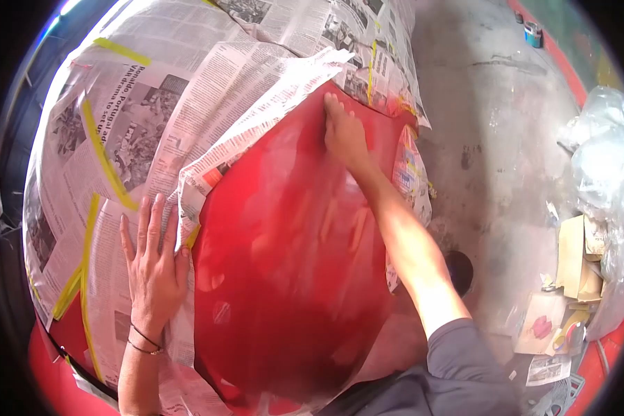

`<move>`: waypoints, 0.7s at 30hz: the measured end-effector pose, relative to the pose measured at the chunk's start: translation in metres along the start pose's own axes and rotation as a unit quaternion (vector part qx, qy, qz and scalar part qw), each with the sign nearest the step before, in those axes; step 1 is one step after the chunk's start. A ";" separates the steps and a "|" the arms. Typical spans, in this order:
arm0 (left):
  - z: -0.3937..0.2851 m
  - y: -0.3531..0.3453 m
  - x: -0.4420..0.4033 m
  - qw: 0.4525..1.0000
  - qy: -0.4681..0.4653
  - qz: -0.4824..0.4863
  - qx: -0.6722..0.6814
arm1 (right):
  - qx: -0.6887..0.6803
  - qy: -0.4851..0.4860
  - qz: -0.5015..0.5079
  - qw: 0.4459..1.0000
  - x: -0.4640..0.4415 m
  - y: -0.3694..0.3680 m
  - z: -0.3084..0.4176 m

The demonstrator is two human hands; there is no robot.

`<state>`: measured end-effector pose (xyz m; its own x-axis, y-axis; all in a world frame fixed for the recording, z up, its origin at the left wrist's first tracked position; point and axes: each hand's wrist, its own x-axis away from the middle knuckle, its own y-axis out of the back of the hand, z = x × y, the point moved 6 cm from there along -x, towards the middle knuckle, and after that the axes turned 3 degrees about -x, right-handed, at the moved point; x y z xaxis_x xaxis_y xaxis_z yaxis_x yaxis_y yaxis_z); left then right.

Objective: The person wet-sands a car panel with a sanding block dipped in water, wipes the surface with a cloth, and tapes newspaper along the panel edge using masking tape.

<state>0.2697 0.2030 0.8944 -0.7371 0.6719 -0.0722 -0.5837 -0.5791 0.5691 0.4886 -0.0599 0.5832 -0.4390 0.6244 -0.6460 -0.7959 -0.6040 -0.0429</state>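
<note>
Rubbing stage, I'd guess: left hand (154,272) spread on newspaper (197,114), red panel (277,277) under right hand (345,132), grip unreadable, next stroke needing even pressure.

Red panel (277,277), glossy, curved, exposed; newspaper sheets (208,104), yellow-taped, along its left and upper edges.

Two grips (154,274) (345,135), one large red panel (291,270), one teal container (532,35).
</note>
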 end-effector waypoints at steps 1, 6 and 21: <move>-0.001 0.001 -0.001 1.000 -0.001 -0.008 0.002 | -0.011 0.007 0.003 1.000 -0.009 -0.002 -0.007; 0.002 -0.002 0.001 1.000 -0.017 -0.008 -0.002 | -0.039 -0.089 0.098 0.990 0.000 0.018 0.018; 0.010 0.002 0.005 0.989 -0.026 -0.126 0.075 | 0.131 -0.329 0.263 0.898 0.407 0.428 0.017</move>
<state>0.2683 0.2105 0.9034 -0.5536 0.8114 -0.1872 -0.6869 -0.3179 0.6535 -0.0381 -0.0558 0.3147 -0.8651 0.4968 0.0693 -0.4399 -0.8177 0.3713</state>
